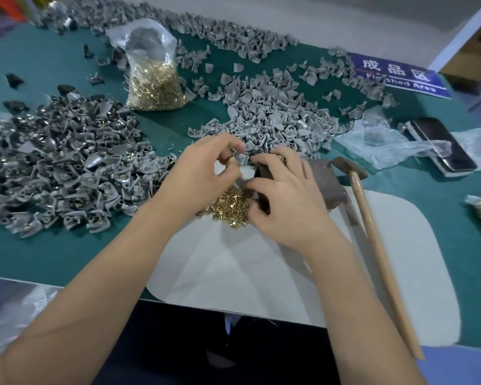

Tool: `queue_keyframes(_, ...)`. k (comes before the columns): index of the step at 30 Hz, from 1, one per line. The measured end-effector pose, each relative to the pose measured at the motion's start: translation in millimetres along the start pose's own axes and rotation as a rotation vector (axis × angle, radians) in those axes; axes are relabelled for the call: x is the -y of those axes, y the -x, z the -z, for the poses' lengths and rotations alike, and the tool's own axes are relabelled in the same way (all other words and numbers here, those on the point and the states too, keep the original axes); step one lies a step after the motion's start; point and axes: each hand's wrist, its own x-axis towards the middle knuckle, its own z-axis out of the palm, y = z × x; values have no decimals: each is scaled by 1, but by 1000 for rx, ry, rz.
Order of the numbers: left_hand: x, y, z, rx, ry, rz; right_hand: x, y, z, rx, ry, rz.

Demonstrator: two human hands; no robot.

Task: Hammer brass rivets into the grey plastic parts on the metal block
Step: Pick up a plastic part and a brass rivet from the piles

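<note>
Bag (153,70) half full of brass rivets; left fingers (228,151) pinching grey part (242,158), right fingers (261,187) gripping metal block (263,176).

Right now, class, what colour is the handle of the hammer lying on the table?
Pale, light-brown wood, on the wooden-handled hammer; head view shows it.

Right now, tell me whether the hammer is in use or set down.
Set down. The hammer lies flat on the table, touched by neither hand.

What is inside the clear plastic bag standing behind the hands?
The clear plastic bag holds brass rivets in its lower half; the crumpled top shows something grey, unclear. The rivets deeper inside are hidden.
</note>
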Motion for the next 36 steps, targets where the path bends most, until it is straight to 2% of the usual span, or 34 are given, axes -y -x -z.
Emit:
queue_keyframes(18,-5,3,-5,-77,153,33,2,-2,-8,-88,-43,14)
queue_keyframes(21,-5,3,-6,-92,171,30,-1,-2,-6,-190,-257,-21)
queue_keyframes(25,-4,4,-7,-79,183,8,-4,3,0,-357,-693,-228)
queue_keyframes(29,-4,4,-9,-74,145,-27,-9,4,1,-505,-725,-282)
queue_keyframes(36,-3,5,-11,-76,152,-34,-19,1,-2,-574,-682,-359)
